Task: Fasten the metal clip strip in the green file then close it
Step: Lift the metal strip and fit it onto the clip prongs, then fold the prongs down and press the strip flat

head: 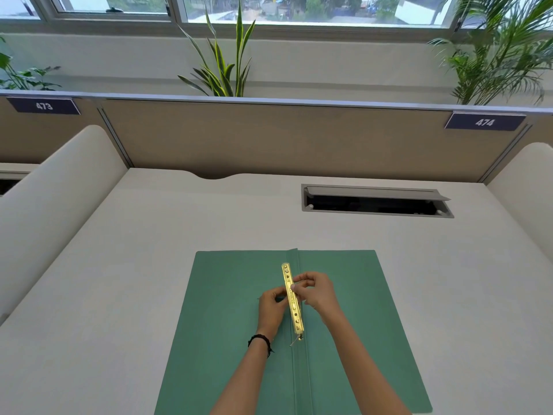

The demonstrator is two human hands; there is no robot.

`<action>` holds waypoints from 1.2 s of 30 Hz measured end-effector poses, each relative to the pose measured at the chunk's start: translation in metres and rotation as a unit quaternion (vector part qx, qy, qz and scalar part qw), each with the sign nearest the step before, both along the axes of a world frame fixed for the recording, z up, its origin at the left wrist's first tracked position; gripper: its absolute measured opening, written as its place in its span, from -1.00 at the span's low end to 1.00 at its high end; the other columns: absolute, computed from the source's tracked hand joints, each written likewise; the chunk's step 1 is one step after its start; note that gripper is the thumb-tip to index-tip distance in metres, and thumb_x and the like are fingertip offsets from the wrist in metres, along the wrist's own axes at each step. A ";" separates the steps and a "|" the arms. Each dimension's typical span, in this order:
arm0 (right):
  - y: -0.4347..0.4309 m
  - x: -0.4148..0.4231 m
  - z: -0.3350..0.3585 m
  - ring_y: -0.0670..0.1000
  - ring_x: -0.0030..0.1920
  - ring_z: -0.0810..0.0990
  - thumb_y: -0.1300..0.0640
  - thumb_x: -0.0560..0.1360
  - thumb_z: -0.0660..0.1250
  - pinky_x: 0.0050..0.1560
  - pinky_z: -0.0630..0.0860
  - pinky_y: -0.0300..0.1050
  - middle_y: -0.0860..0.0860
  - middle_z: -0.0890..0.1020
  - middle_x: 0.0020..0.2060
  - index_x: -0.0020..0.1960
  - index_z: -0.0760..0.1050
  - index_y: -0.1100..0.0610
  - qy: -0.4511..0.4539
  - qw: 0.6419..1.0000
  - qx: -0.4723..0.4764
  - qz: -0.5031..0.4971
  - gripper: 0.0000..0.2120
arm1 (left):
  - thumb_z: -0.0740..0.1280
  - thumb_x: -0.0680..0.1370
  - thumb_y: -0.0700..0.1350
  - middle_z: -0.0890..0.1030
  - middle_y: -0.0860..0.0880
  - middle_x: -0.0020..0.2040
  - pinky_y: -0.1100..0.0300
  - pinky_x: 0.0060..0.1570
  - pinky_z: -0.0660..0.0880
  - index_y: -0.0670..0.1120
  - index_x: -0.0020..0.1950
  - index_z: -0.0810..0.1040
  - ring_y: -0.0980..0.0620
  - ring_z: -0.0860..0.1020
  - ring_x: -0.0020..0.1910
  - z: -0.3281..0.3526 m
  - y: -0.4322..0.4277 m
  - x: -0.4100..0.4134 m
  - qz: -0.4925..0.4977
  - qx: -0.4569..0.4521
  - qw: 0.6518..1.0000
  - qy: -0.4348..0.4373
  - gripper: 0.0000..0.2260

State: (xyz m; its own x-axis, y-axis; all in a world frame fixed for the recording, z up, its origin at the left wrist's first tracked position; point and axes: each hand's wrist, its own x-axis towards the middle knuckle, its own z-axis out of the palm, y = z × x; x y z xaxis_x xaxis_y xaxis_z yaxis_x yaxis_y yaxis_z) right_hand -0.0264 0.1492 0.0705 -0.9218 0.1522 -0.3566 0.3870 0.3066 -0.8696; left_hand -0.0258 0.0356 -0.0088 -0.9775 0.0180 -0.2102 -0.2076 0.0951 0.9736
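Folder (239, 310), green, lies open flat on the counter (119, 265), spine crease running away from the person down the middle. Clip strip (292, 298), gold metal, sits along that crease, long axis parallel to the spine, far end up near the top of the folder, near end just above a small loose prong (294, 342) sticking out at the crease. Right hand (317, 290) comes in from the right side, fingers curled and pinching the strip around its middle. Left hand (273, 307) is on the left side, fingers bent in touching the strip's edge lower down; grip looks light, can't tell if it fully holds it or just steadies. Both hands equally close, one on each side. Strip seems slightly raised or tilted off the paper, not yet pressed flat, hard to say for sure. Judgement: fastening step under way, strip needs to seat down over the prongs along the spine, then prongs bent; folder not yet closed. Black wristband (259, 339) on the left wrist.
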 end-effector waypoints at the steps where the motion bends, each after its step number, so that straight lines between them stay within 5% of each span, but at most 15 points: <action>1: 0.000 0.000 0.000 -0.08 -0.41 0.58 0.27 0.40 0.40 -0.49 0.39 -0.40 0.07 0.64 -0.27 -0.10 0.55 0.17 0.001 1.000 -0.001 0.000 -0.90 | 0.40 0.45 -0.24 0.72 -0.11 -0.19 0.09 -0.11 0.60 -0.04 -0.11 0.70 0.00 0.67 -0.19 -0.001 0.000 0.000 0.000 0.000 1.000 0.000 -0.87; 11: 0.000 0.000 -0.010 -0.09 -0.41 0.58 0.31 0.40 0.39 -0.48 0.41 -0.37 0.05 0.62 -0.35 -0.08 0.55 0.23 -0.021 0.999 -0.027 0.000 -0.89 | 0.39 0.46 -0.24 0.71 -0.06 -0.14 0.11 -0.04 0.59 -0.05 -0.06 0.67 0.07 0.66 -0.14 0.000 -0.001 0.002 -0.021 0.004 1.000 0.007 -0.86; 15: 0.000 0.001 -0.016 -0.12 -0.47 0.55 0.34 0.39 0.38 -0.52 0.42 -0.36 0.06 0.59 -0.40 -0.13 0.54 0.24 -0.029 0.998 -0.053 -0.004 -0.92 | 0.32 0.51 -0.28 0.67 -0.03 0.04 0.32 0.08 0.53 -0.12 0.13 0.58 0.10 0.61 0.05 0.007 -0.007 0.003 0.005 0.076 0.997 -0.011 -0.78; 19: 0.001 0.002 -0.021 -0.09 -0.46 0.55 0.36 0.38 0.38 -0.49 0.45 -0.35 0.05 0.59 -0.41 -0.22 0.52 0.18 -0.041 0.996 -0.075 -0.015 -0.89 | 0.27 0.55 -0.26 0.65 0.00 -0.05 0.48 -0.10 0.50 -0.09 0.07 0.55 0.14 0.60 -0.04 0.020 -0.032 0.009 0.032 0.088 0.995 -0.033 -0.85; 22: 0.000 0.002 -0.025 -0.10 -0.45 0.55 0.35 0.39 0.39 -0.48 0.46 -0.35 0.03 0.59 -0.41 -0.21 0.52 0.19 -0.053 0.995 -0.083 -0.019 -0.90 | 0.24 0.56 -0.26 0.62 -0.01 -0.08 0.44 -0.18 0.49 -0.07 0.02 0.54 0.10 0.56 -0.11 0.025 -0.056 0.019 -0.084 0.015 0.995 -0.059 -0.86; 27: -0.001 0.001 -0.031 -0.04 -0.42 0.56 0.39 0.39 0.37 -0.52 0.49 -0.34 0.08 0.59 -0.39 -0.18 0.53 0.25 -0.056 0.991 -0.110 -0.041 -0.92 | 0.33 0.45 -0.39 0.54 0.06 -0.15 0.37 -0.01 0.49 0.03 0.15 0.50 0.23 0.51 -0.20 0.030 -0.067 0.028 -0.336 -0.020 0.935 -0.108 -0.61; 32: -0.001 0.005 -0.032 -0.01 -0.41 0.54 0.40 0.39 0.36 -0.50 0.51 -0.34 0.09 0.59 -0.39 -0.24 0.52 0.21 -0.053 0.989 -0.126 -0.058 -0.88 | 0.45 0.42 -0.21 0.49 0.13 -0.19 0.37 -0.02 0.40 0.04 0.00 0.67 0.18 0.45 -0.14 0.035 -0.052 0.028 -0.383 -0.081 0.917 -0.072 -0.78; 36: 0.001 0.005 -0.032 0.00 -0.40 0.56 0.39 0.39 0.37 -0.46 0.53 -0.30 0.10 0.61 -0.37 -0.23 0.53 0.20 -0.050 0.988 -0.132 -0.057 -0.88 | 0.41 0.45 -0.24 0.51 0.18 -0.17 0.34 0.10 0.46 -0.28 0.06 0.62 0.28 0.52 -0.13 0.033 -0.043 0.028 -0.358 -0.069 0.929 -0.062 -0.79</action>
